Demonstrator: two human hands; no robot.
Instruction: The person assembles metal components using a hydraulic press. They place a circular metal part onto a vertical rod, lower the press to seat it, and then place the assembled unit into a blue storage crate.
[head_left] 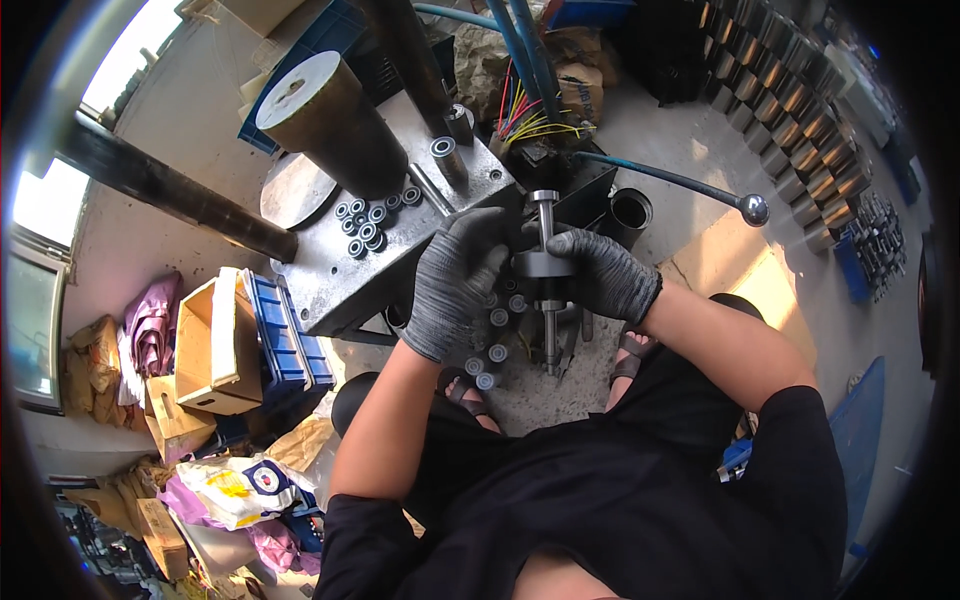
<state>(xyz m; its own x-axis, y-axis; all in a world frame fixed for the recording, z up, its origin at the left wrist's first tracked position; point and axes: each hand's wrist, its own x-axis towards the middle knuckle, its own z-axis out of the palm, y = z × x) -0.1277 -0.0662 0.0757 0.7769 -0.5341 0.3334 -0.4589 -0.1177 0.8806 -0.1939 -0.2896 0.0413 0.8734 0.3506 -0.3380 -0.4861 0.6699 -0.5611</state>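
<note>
My right hand [610, 278], in a grey knit glove, is closed on a steel shaft [549, 325] with a thick round disc [541, 264] around its middle. The shaft stands roughly upright in front of me, with narrower stepped ends. Close by on the left, my gloved left hand [447, 285] is half curled, thumb and fingers apart, and nothing shows between them. Beyond it is a steel press table [345, 285] carrying a cluster of small ball bearings [366, 232], a metal rod [431, 190] and a short cylinder topped by a bearing [447, 160].
A large metal cylinder [340, 130] and dark columns [180, 185] rise at the table. A blue lever with a ball knob [753, 209] juts out to the right. Several bearings [485, 380] lie below my hands. Boxes and a blue crate [285, 330] stand left; stacked metal sleeves [770, 110] stand right.
</note>
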